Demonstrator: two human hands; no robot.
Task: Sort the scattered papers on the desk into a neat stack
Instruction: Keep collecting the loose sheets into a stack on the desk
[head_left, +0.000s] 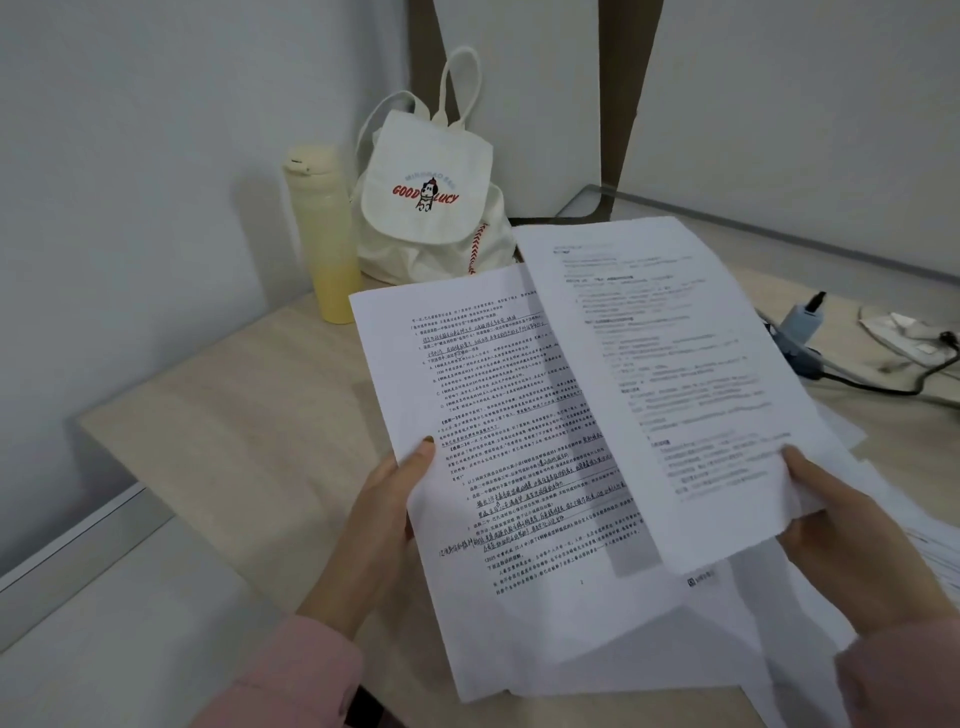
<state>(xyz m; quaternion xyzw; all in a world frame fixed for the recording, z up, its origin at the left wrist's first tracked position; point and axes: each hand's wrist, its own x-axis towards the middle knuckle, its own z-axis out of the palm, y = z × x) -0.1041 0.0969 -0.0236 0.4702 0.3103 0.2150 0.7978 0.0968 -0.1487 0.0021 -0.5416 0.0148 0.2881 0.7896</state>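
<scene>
Two printed white sheets are held up over the light wooden desk (218, 415). My left hand (384, 519) grips the left edge of a printed page with handwritten notes (498, 441), thumb on top. My right hand (852, 540) pinches the lower right corner of a second printed page (660, 374), which overlaps the first page's right side. More loose white papers (727, 639) lie fanned out on the desk beneath both hands, partly hidden by the held pages.
A yellow bottle (322, 234) and a white "Good Lucy" canvas bag (431, 197) stand in the far corner against the wall. A power strip with plugs and black cables (810, 332) lies at the right. The desk's left edge drops to a pale lower surface (104, 623).
</scene>
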